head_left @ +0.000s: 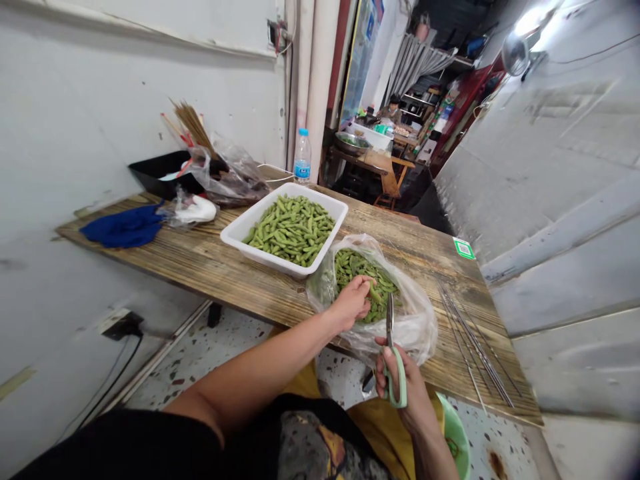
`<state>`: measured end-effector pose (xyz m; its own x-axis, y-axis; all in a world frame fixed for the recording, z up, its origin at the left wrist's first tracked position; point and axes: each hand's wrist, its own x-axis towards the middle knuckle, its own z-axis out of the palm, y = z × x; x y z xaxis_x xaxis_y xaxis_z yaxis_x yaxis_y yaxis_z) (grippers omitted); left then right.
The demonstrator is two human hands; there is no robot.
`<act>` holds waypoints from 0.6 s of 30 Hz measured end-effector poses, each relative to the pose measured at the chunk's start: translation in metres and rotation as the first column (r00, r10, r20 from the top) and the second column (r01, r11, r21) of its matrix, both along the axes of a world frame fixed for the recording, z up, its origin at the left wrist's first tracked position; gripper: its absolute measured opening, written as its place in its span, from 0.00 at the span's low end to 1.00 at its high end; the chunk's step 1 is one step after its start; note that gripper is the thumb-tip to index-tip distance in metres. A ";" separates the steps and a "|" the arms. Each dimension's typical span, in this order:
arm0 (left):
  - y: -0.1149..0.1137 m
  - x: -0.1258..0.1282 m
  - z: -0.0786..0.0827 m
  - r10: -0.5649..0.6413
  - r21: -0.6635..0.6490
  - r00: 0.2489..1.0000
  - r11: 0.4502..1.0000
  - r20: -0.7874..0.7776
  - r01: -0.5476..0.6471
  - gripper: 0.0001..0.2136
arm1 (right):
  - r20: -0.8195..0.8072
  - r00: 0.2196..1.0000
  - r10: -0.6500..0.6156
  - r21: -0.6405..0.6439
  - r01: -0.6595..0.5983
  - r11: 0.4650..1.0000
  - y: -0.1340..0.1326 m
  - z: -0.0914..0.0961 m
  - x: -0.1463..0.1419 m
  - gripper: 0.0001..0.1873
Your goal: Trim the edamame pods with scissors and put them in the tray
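Observation:
My left hand [353,301] pinches an edamame pod [375,292] above an open plastic bag [419,319] full of green pods. In my right hand [407,380] is a pair of scissors [395,373] with pale green handles, fingers wrapped through the loops. The blades point away from me, beside the held pod, and look nearly closed. Just behind and left of the bag stands a white plastic tub [235,235] heaped with more edamame pods [293,230].
On the wooden table [200,267] lie several metal skewers [475,343] at right. A blue cloth [123,225], black tray [150,172] and bamboo sticks [193,127] are at left. A water bottle [303,157] stands behind the tub. A green bucket [460,433] is below; a person [393,110] sits far back.

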<state>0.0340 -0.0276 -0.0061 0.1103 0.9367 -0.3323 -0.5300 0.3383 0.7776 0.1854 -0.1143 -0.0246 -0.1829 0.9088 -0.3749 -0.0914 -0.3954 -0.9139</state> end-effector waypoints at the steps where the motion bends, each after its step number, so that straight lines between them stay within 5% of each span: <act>1: 0.000 0.000 0.000 -0.002 0.014 1.000 1.000 -0.021 0.002 0.06 | 0.013 1.000 0.015 0.000 -0.015 1.000 0.000 0.000 0.000 0.28; 9: 0.000 0.001 -0.010 0.124 0.212 0.924 0.976 -0.363 -0.048 0.07 | 0.166 0.979 0.116 0.098 -0.133 0.986 0.006 0.001 0.007 0.31; 18: -0.003 -0.002 -0.011 0.136 0.295 0.778 0.953 -0.614 0.066 0.06 | 0.130 0.982 0.139 0.070 -0.149 0.986 0.014 0.011 0.000 0.32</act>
